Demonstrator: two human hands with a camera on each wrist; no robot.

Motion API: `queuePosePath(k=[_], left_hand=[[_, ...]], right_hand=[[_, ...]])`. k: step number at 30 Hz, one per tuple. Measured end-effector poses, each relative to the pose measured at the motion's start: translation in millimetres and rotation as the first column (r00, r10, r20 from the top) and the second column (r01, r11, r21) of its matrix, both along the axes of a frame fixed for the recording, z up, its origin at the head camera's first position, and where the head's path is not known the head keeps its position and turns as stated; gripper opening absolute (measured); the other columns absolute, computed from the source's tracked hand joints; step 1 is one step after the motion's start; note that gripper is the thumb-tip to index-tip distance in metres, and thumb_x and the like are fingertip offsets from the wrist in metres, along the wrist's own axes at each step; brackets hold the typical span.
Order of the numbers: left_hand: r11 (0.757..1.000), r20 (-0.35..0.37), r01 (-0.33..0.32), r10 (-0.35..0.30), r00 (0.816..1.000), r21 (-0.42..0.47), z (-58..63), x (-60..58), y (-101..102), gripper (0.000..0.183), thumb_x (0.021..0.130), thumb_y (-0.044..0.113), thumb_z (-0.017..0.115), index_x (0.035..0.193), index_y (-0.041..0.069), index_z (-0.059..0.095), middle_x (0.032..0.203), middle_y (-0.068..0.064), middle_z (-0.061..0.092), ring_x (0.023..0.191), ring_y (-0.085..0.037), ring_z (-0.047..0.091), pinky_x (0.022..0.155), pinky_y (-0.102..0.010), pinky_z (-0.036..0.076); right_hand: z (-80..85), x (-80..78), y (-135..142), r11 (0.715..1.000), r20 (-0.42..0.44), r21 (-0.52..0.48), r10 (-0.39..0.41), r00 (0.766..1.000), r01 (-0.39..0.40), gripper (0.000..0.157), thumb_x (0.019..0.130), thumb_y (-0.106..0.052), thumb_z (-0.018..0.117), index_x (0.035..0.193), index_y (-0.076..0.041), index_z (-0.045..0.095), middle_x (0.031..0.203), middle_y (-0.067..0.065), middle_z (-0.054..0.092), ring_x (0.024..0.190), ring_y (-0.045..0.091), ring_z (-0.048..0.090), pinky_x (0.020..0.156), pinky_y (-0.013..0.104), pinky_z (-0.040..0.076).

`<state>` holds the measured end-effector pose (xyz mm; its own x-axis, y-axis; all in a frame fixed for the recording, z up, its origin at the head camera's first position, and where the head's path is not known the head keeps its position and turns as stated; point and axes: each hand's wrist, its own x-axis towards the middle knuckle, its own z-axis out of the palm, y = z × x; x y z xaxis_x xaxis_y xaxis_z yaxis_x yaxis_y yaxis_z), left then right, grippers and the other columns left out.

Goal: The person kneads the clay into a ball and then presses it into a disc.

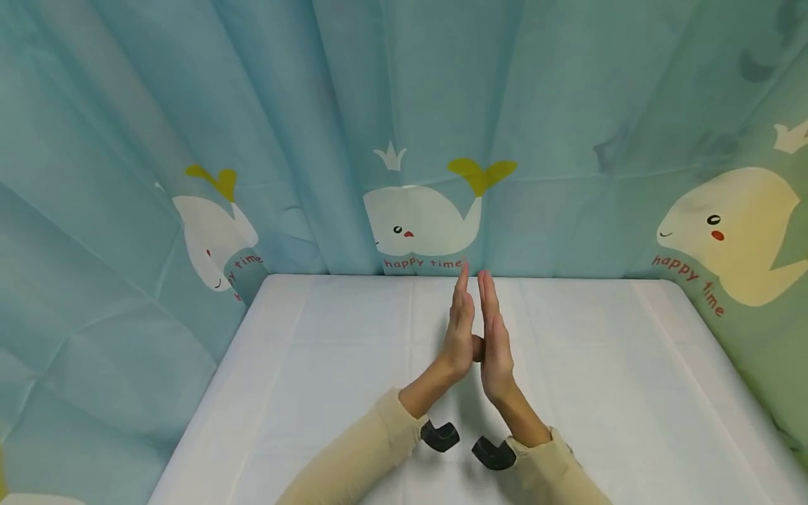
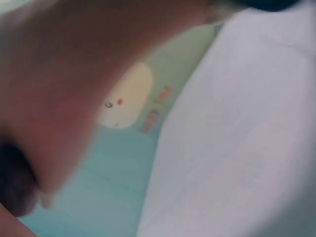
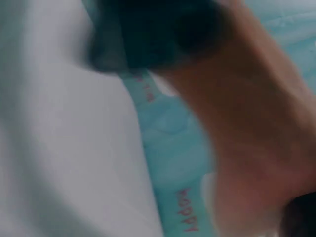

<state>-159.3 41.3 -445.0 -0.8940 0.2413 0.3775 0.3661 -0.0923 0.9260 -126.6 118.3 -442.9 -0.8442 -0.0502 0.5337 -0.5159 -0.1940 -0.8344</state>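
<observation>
A small dark brown rounded lump (image 1: pixel 477 348) is sandwiched between the two palms; its exact kind cannot be told. My left hand (image 1: pixel 459 337) presses it from the left, with fingers extended forward. From the other side my right hand (image 1: pixel 496 354) presses it, its fingers likewise straight. The fingertips stand slightly apart. At the lower left of the left wrist view, the lump (image 2: pixel 17 182) appears dark and blurred beside the palm. The right wrist view shows only part of the lump (image 3: pixel 302 217) at its lower right edge.
Both hands are above a white-covered table (image 1: pixel 341 351). A blue-green curtain (image 1: pixel 303 126) with whale prints surrounds its back and sides. A black wrist device (image 1: pixel 440 436) sits at the left cuff, and another black device (image 1: pixel 494 454) at the right.
</observation>
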Motion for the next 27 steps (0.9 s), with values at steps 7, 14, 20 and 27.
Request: queuePosePath(k=[7, 14, 20, 27], left_hand=[[0.995, 0.081, 0.088, -0.092, 0.992, 0.047, -8.0, 19.2, 2, 0.057, 0.112, 0.042, 0.011, 0.167, 0.027, 0.005, 0.164, 0.000, 0.027, 0.078, -0.001, 0.047, 0.069, -0.020, 0.039], [0.988, 0.042, 0.129, -0.133, 0.990, 0.087, 2.8, 24.2, -4, 0.059, 0.112, 0.040, 0.006, 0.167, 0.020, 0.000, 0.172, 0.002, 0.000, 0.118, -0.006, 0.053, 0.104, -0.028, 0.037], [0.997, -0.003, 0.021, -0.020, 1.000, 0.068, 0.6, -2.2, -8, 0.059, 0.113, 0.037, 0.010, 0.166, 0.013, 0.002, 0.173, -0.002, 0.003, 0.157, -0.016, 0.003, 0.125, -0.050, 0.005], [0.989, 0.086, 0.145, -0.145, 0.986, 0.015, -10.0, -5.0, -9, 0.062, 0.110, 0.053, 0.008, 0.167, 0.029, 0.001, 0.172, 0.004, 0.009, 0.124, -0.008, 0.056, 0.103, -0.033, 0.042]], right_hand=[[7.4, -23.1, 15, 0.998, 0.045, 0.057, -0.037, 0.998, 0.035, 0.058, 0.112, -0.042, 0.010, 0.167, -0.023, 0.008, 0.172, -0.008, 0.003, 0.157, 0.011, -0.004, 0.124, 0.043, -0.005], [-9.6, -29.6, 17, 0.999, 0.107, 0.034, -0.006, 0.994, 0.002, 0.057, 0.112, -0.043, 0.009, 0.166, -0.027, 0.007, 0.172, -0.011, 0.001, 0.156, 0.009, -0.005, 0.123, 0.040, -0.004], [-15.4, -9.8, -1, 0.999, 0.068, -0.009, 0.054, 0.996, -0.054, 0.060, 0.112, -0.041, 0.007, 0.167, -0.017, 0.003, 0.173, 0.001, 0.001, 0.158, 0.018, -0.006, 0.122, 0.028, 0.004], [2.2, -3.2, -1, 0.998, 0.023, 0.067, -0.015, 1.000, 0.013, 0.058, 0.112, -0.037, 0.008, 0.167, -0.019, 0.010, 0.173, -0.002, 0.004, 0.157, 0.019, -0.011, 0.122, 0.044, -0.008]])
